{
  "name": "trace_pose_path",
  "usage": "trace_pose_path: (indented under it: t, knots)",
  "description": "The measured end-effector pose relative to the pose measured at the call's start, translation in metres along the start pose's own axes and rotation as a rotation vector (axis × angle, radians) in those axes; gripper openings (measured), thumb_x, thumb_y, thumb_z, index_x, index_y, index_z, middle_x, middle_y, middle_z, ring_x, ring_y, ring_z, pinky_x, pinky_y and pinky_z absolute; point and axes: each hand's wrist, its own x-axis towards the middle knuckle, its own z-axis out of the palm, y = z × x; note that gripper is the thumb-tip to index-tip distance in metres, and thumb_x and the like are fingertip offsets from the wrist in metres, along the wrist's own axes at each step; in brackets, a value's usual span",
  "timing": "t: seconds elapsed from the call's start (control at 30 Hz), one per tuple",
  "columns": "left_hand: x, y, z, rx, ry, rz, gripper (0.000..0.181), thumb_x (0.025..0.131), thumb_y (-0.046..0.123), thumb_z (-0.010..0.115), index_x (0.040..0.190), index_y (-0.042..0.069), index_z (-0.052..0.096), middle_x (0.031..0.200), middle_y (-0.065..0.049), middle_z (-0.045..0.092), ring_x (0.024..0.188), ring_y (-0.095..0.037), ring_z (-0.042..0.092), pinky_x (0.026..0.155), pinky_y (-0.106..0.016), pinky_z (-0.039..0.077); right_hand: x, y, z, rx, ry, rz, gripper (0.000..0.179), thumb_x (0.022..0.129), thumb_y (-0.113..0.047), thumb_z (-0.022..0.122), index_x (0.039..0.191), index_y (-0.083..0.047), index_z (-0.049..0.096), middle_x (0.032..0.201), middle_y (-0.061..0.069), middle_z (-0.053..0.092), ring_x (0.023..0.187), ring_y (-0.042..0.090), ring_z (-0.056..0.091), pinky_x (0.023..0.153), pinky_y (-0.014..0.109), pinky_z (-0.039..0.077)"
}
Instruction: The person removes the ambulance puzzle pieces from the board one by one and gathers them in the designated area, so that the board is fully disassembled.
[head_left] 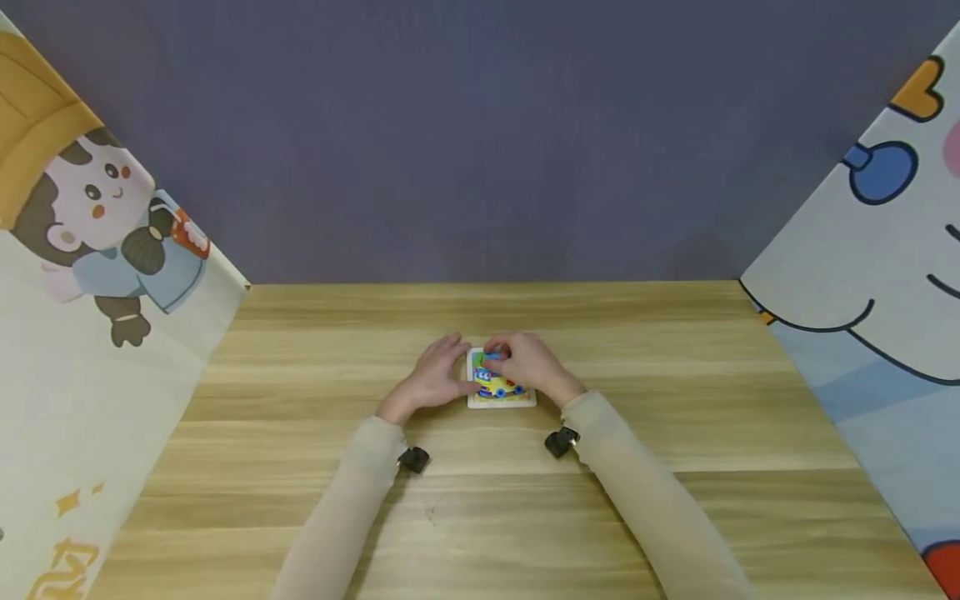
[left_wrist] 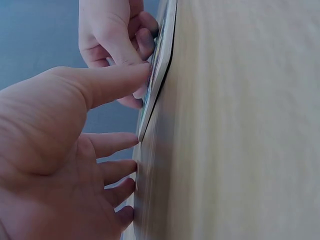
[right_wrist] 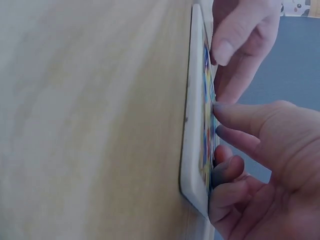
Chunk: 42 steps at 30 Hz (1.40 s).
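Note:
A small picture puzzle [head_left: 502, 399] with a white border lies flat on the wooden table; a yellow vehicle with blue wheels shows on it. My left hand [head_left: 433, 377] is at its left side, thumb over the board's edge and fingers extended along its upper left corner. Above the picture's upper part, my right hand [head_left: 529, 363] pinches a blue puzzle piece [head_left: 496, 356] between thumb and forefinger, low at the board's surface. Its other fingers curl over the board [right_wrist: 187, 160] in the right wrist view. The right hand hides the picture's upper right.
The wooden table [head_left: 480, 517] extends around the puzzle. A dark grey panel [head_left: 487, 150] rises behind its far edge. Cartoon-printed walls stand at the left [head_left: 180, 333] and right [head_left: 810, 358]. Each sleeve cuff has a small black camera near it.

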Motion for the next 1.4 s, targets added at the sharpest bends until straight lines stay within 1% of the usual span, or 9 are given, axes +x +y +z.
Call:
trace_pose_path:
  t: [0.13, 0.27, 0.4, 0.57, 0.87, 0.93, 1.13, 1.27, 1.4]
  knots:
    - [0.001, -0.001, 0.004, 0.006, -0.012, -0.017, 0.083, 0.094, 0.033, 0.078, 0.162, 0.001, 0.041, 0.177, -0.021, 0.022, 0.166, -0.042, 0.012, 0.134, -0.063, 0.013, 0.000, -0.001, 0.000, -0.016, -0.018, -0.005, 0.030, 0.100, -0.032, 0.075, 0.125, -0.015, 0.076, 0.079, 0.000, 0.062, 0.066, 0.014, 0.053, 0.062, 0.028, 0.042]
    - [0.001, 0.001, 0.004, 0.006, -0.011, -0.031, 0.082, 0.095, 0.032, 0.079, 0.162, 0.002, 0.041, 0.177, -0.021, 0.021, 0.166, -0.042, 0.012, 0.134, -0.064, 0.012, 0.002, -0.003, 0.000, -0.045, -0.032, -0.016, 0.036, 0.097, -0.037, 0.079, 0.126, -0.016, 0.075, 0.077, -0.001, 0.061, 0.065, 0.013, 0.052, 0.060, 0.028, 0.041]
    - [0.000, 0.005, 0.003, 0.031, -0.011, -0.041, 0.081, 0.095, 0.031, 0.080, 0.160, 0.001, 0.043, 0.176, -0.022, 0.023, 0.165, -0.043, 0.015, 0.134, -0.063, 0.014, 0.003, -0.004, 0.001, -0.058, -0.041, -0.005, 0.042, 0.094, -0.042, 0.081, 0.127, -0.017, 0.075, 0.080, -0.001, 0.062, 0.067, 0.014, 0.052, 0.062, 0.029, 0.042]
    - [0.001, 0.009, 0.002, 0.061, -0.010, -0.053, 0.081, 0.095, 0.031, 0.080, 0.160, 0.002, 0.043, 0.176, -0.022, 0.024, 0.165, -0.043, 0.017, 0.134, -0.061, 0.015, 0.005, -0.006, 0.002, -0.054, -0.044, 0.003, 0.041, 0.095, -0.043, 0.082, 0.125, -0.016, 0.074, 0.083, 0.000, 0.063, 0.069, 0.014, 0.053, 0.065, 0.030, 0.044]
    - [0.000, 0.007, 0.003, 0.037, 0.001, -0.040, 0.087, 0.093, 0.038, 0.081, 0.160, -0.001, 0.041, 0.176, -0.023, 0.023, 0.165, -0.043, 0.016, 0.134, -0.061, 0.014, 0.006, -0.006, 0.001, -0.053, -0.051, -0.015, 0.041, 0.094, -0.043, 0.082, 0.125, -0.016, 0.074, 0.079, 0.000, 0.062, 0.065, 0.014, 0.051, 0.062, 0.029, 0.043]
    - [0.000, 0.008, 0.003, 0.040, 0.003, -0.041, 0.088, 0.093, 0.039, 0.081, 0.160, -0.001, 0.041, 0.175, -0.024, 0.023, 0.165, -0.043, 0.016, 0.135, -0.059, 0.013, 0.005, -0.006, 0.001, -0.062, -0.057, -0.016, 0.043, 0.094, -0.044, 0.081, 0.125, -0.016, 0.074, 0.081, -0.001, 0.063, 0.066, 0.013, 0.052, 0.061, 0.028, 0.043]
    - [0.002, 0.012, 0.005, 0.073, 0.009, -0.066, 0.087, 0.092, 0.038, 0.083, 0.159, 0.000, 0.042, 0.175, -0.023, 0.025, 0.165, -0.041, 0.017, 0.136, -0.054, 0.012, 0.004, -0.008, 0.002, -0.077, -0.054, 0.001, 0.041, 0.094, -0.046, 0.080, 0.122, -0.017, 0.071, 0.087, 0.000, 0.065, 0.071, 0.015, 0.055, 0.063, 0.030, 0.045]
    - [0.004, 0.013, 0.007, 0.075, 0.010, -0.078, 0.088, 0.092, 0.038, 0.083, 0.159, 0.000, 0.041, 0.176, -0.022, 0.024, 0.165, -0.040, 0.017, 0.136, -0.054, 0.012, 0.004, -0.008, 0.002, -0.082, -0.049, 0.016, 0.038, 0.093, -0.045, 0.081, 0.119, -0.019, 0.070, 0.088, -0.001, 0.064, 0.074, 0.016, 0.055, 0.065, 0.031, 0.044]
    - [0.005, 0.013, 0.008, 0.076, 0.013, -0.082, 0.088, 0.092, 0.038, 0.083, 0.159, 0.000, 0.042, 0.176, -0.022, 0.024, 0.165, -0.040, 0.018, 0.136, -0.055, 0.012, 0.004, -0.007, 0.002, -0.074, -0.050, 0.025, 0.038, 0.093, -0.045, 0.081, 0.119, -0.020, 0.070, 0.088, 0.000, 0.063, 0.072, 0.016, 0.054, 0.065, 0.031, 0.043]
